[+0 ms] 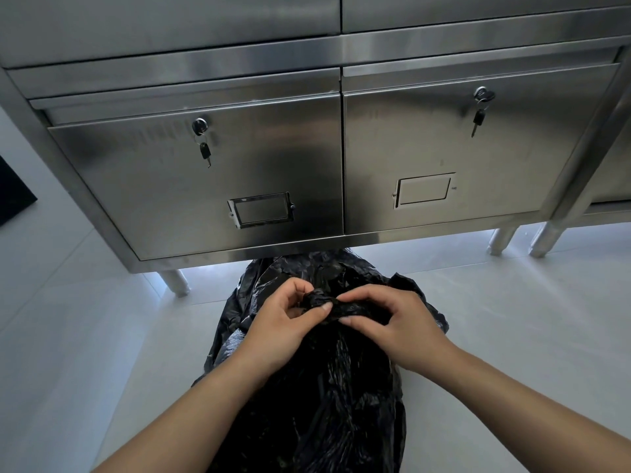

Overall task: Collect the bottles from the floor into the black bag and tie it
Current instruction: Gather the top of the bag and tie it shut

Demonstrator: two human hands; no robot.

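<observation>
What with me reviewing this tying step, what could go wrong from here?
The left hand and right hand only pinch the twisted neck of the black bag; if either grip slips, the twist may unwind. A loose flap beside the right hand lies outside the gather, possibly leaving a gap. Lifting might snag it on the cabinet just above.

The black bag (324,387) is showing as thin plastic, crinkling all over and catching glossy highlights. The steel cabinet (205,172) behind it is gleaming with a brushed, satin metal finish, faintly smudged on its drawer fronts. Its legs (500,240) are shining as smooth polished metal tube. The left drawer's key (205,152) is hanging with a matt black plastic head. The floor (68,336) is looking smooth, pale and slightly glossy.
</observation>
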